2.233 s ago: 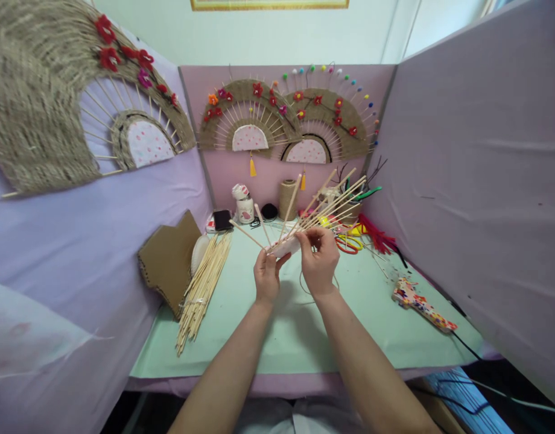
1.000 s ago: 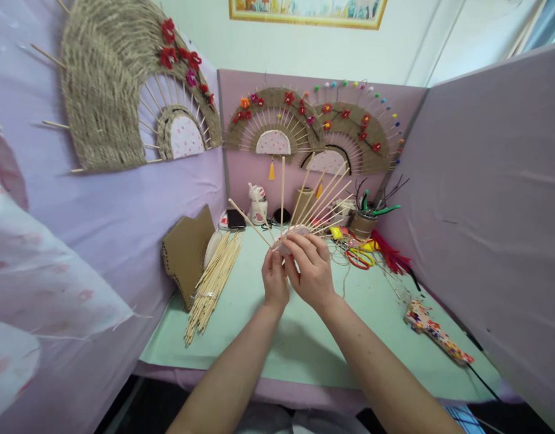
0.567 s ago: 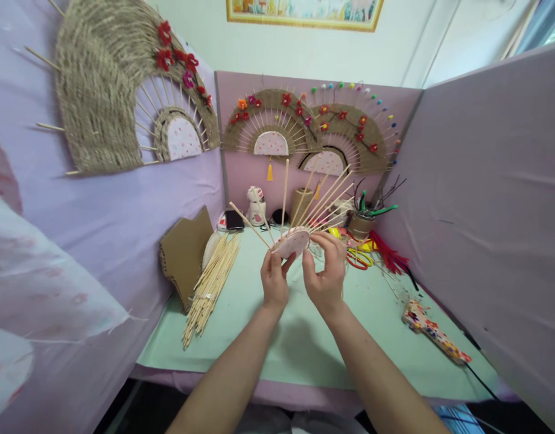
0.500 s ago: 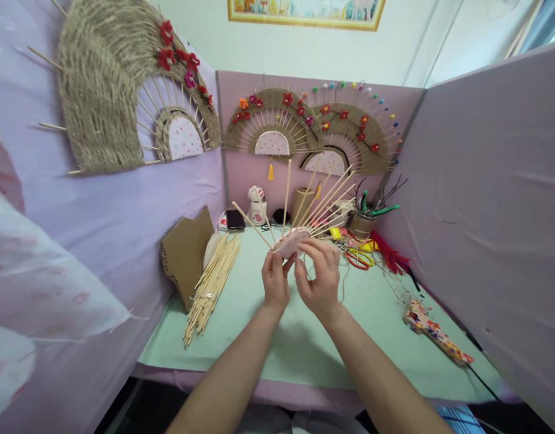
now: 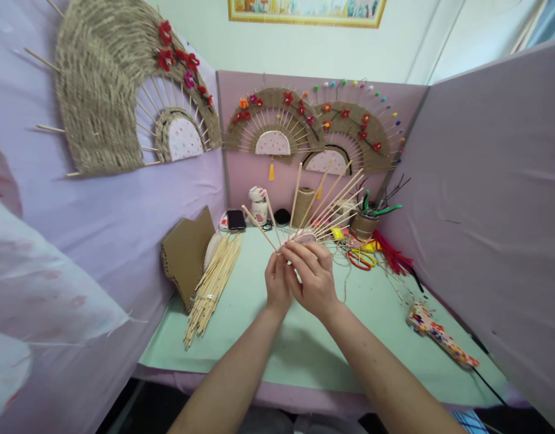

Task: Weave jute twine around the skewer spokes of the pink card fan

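A half-made fan of several thin bamboo sticks spreads up from a small pink spotted half-disc, held above the mint green table. My left hand pinches the base from the left. My right hand covers the half-disc from the front, fingers curled over it. A thin jute string trails down from the fan to the table on the right.
A bundle of loose bamboo sticks and cardboard pieces lie at the left. A jute spool, a tool cup, orange scissors, red pipe cleaners and a patterned glue gun sit at the back and right. Finished woven fans hang on the purple screens.
The fan was tilted to the right, then turned more upright. My right hand lifted off the half-disc for a moment and has come back over it.
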Demonstrator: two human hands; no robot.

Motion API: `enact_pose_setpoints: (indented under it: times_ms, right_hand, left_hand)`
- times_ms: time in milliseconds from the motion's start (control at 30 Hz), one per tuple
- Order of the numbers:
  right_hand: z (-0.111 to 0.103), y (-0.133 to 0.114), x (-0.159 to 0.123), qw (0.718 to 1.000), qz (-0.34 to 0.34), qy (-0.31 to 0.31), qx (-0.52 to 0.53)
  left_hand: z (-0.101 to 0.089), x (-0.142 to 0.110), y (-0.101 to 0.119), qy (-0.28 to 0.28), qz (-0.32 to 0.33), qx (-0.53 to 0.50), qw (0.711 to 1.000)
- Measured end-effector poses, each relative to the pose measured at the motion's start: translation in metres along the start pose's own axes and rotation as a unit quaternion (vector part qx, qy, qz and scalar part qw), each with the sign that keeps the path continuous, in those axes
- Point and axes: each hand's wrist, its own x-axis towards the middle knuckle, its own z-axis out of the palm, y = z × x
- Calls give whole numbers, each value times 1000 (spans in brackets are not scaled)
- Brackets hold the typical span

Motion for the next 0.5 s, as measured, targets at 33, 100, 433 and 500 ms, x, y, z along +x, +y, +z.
enact_pose_setpoints:
  times_ms: [33,100,433,500]
  right_hand:
    - [0,0,0,1000,13,-4,8]
    - [-1,-1,1,998,44,-9,35]
    - [-8,3,1,999,45,15,7]
    - [-5,3,0,999,34,1,-3]
  left_hand:
    - [1,0,0,-11,2,-3,1000]
    - [1,0,-1,-30,3,-13,999]
    - [0,0,-4,-40,1,-2,999]
    - [1,-1,-3,-35,-13,15,999]
